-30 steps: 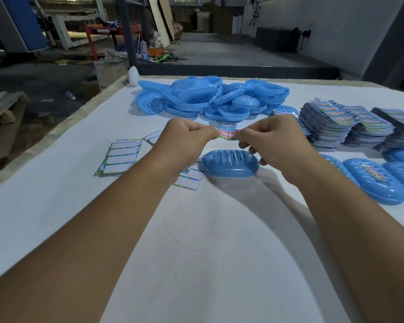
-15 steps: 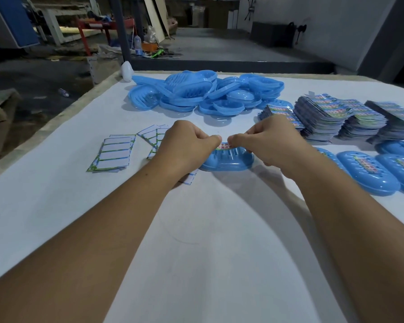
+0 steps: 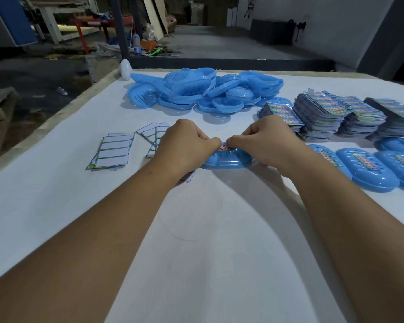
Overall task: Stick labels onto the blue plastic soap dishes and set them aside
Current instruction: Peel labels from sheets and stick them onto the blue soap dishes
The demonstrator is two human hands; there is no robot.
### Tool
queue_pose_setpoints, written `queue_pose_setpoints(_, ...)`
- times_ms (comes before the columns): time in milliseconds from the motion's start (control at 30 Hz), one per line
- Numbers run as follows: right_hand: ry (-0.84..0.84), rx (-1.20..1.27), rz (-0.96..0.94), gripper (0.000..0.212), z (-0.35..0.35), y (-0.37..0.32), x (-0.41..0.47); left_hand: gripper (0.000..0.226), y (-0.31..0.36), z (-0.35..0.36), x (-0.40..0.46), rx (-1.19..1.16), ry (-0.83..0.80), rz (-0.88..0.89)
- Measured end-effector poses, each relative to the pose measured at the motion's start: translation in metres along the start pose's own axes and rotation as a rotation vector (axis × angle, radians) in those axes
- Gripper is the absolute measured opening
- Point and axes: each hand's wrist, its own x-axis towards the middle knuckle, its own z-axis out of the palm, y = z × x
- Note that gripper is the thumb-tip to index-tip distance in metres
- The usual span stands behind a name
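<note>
Your left hand [image 3: 187, 145] and right hand [image 3: 264, 141] meet over the blue soap dish [image 3: 226, 160] lying on the white worktop [image 3: 196, 229] in front of you. Each grip is closed, fingers curled, pinching one end of the small label [image 3: 224, 148] down onto the dish's top. Labelled dishes [image 3: 369, 170] lie just to your right; an unlabelled pile [image 3: 203, 89] sits farther back.

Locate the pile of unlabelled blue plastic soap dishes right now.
In the head view, the pile of unlabelled blue plastic soap dishes sits at the white table's far edge, centre-left, beyond both hands and left of the stacks of printed label sheets.
</note>
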Motion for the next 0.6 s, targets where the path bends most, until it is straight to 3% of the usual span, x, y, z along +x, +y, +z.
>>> queue_pose_setpoints(600,0.032,-0.085,-0.053,0.03,0.0029,-0.0036,-0.0052,0.033,0.0054,0.0021,-0.0051,0.125,0.055,0.063)
